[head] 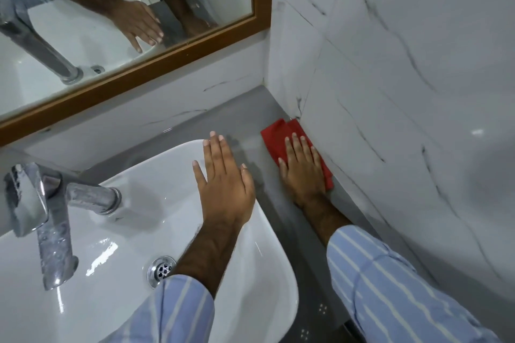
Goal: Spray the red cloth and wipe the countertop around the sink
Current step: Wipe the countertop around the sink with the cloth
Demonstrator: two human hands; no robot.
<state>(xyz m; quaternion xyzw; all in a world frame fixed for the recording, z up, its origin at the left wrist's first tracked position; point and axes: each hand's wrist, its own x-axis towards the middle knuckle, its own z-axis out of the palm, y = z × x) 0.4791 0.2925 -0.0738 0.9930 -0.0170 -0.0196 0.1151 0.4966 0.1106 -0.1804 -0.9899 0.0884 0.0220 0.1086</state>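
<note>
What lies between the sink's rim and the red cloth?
Only bare grey countertop, seen in the head view, separates the sink from the red cloth.

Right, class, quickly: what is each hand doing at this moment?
Left hand: open, flat on the sink rim, holding nothing.
Right hand: open, pressed flat on the cloth on the countertop.

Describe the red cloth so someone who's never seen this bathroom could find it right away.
Start at the white sink and move right across the grey countertop to the marble-veined side wall. The red cloth lies flat against the foot of that wall, under the right hand. It is the only red thing here.
</note>
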